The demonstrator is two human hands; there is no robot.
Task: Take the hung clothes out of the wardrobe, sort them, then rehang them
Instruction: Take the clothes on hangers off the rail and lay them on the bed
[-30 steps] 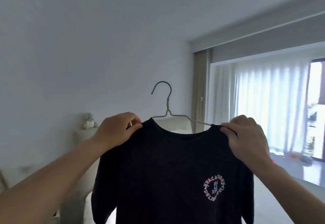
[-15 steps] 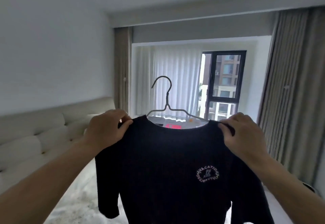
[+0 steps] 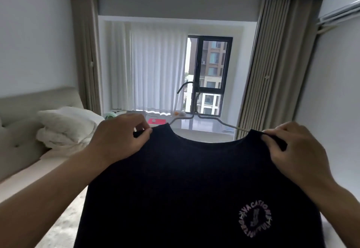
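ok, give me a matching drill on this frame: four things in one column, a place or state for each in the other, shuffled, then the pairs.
Things:
1. black T-shirt with round printed logo
2. grey wire hanger
3. white pillow
4. white wall air conditioner

Places or states:
A. high on the right wall
B. hook free, hung on nothing
C. on the beige sofa at left
D. pinched at both shoulders by the left hand and right hand

Pairs: 1-D, 2-B, 3-C, 4-A
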